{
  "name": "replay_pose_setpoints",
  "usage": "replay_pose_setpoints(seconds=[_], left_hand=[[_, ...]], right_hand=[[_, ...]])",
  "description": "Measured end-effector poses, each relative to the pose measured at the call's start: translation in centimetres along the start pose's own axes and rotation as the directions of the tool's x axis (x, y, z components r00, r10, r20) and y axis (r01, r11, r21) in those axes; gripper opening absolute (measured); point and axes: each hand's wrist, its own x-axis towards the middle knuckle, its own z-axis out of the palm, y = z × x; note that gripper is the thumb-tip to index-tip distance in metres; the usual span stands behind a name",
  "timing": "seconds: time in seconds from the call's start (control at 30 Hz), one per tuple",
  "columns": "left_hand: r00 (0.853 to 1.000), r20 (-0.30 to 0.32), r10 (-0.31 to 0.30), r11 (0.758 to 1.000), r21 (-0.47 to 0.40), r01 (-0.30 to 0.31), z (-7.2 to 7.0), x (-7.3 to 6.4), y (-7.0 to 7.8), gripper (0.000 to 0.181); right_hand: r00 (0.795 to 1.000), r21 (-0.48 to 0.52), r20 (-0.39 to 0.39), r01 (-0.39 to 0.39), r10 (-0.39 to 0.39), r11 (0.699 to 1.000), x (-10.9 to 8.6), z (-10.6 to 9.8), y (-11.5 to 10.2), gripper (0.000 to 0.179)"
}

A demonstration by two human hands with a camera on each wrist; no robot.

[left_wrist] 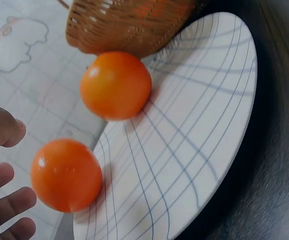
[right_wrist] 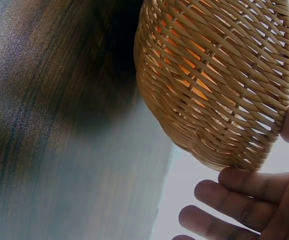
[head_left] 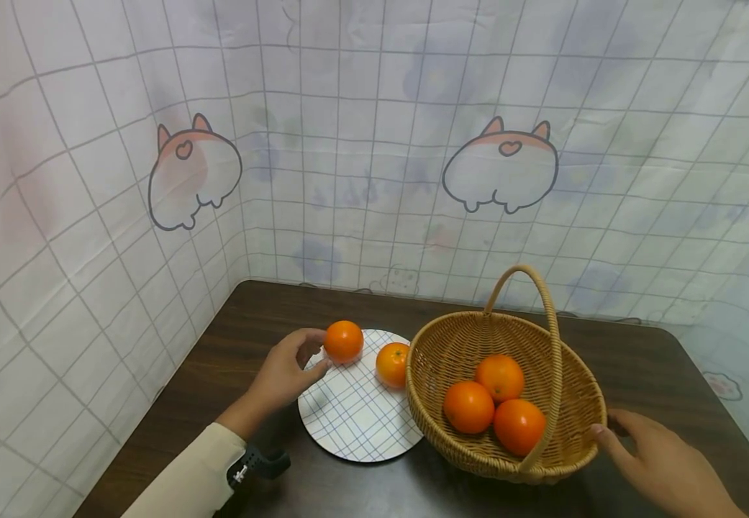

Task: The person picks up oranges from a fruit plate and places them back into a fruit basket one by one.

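Observation:
A white plate with blue grid lines lies on the table and bears two oranges. My left hand is beside the left orange, thumb and fingers spread apart at its left side. In the left wrist view the fingertips come right up to that orange. The other orange sits between it and a wicker basket. Three oranges lie inside the basket. My right hand holds the basket's right rim, thumb at the edge and fingers against the outer weave.
The basket's arched handle rises over its oranges, and its left side overlaps the plate in the head view. Below is a dark wooden table. A grid-patterned cloth with cartoon animals hangs behind and at both sides.

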Motion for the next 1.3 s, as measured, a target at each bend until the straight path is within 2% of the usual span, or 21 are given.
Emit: replay_pose_setpoints(seconds=[0.23,0.43,0.73,0.97,1.3], left_hand=[[1.000,-0.024,-0.007,0.997,0.081,0.009,0.2,1.0,-0.7,0.055],[1.000,0.005,-0.021,0.994,0.110,0.021,0.4,1.8,-1.5,0.065],[0.997,0.054,-0.056,0.992,0.120,0.050,0.6,2.7,-2.6,0.075],[0.991,0.080,-0.108,0.988,0.120,0.098,1.0,3.4,-3.0,0.079],[0.988,0.108,-0.111,0.988,0.118,0.098,1.6,3.9,-2.9,0.083]], right_hand=[[1.000,-0.001,0.000,0.000,0.000,1.000,0.0,0.0,0.1,0.081],[0.999,-0.006,-0.036,0.021,-0.021,1.000,-0.1,0.1,0.1,0.076],[0.999,-0.004,-0.033,0.020,-0.020,1.000,-0.2,0.0,0.0,0.075],[0.999,-0.005,-0.028,0.023,-0.023,1.000,-0.2,0.1,-0.1,0.076],[0.998,-0.008,-0.054,0.028,-0.029,1.000,-0.3,0.2,-0.1,0.075]])
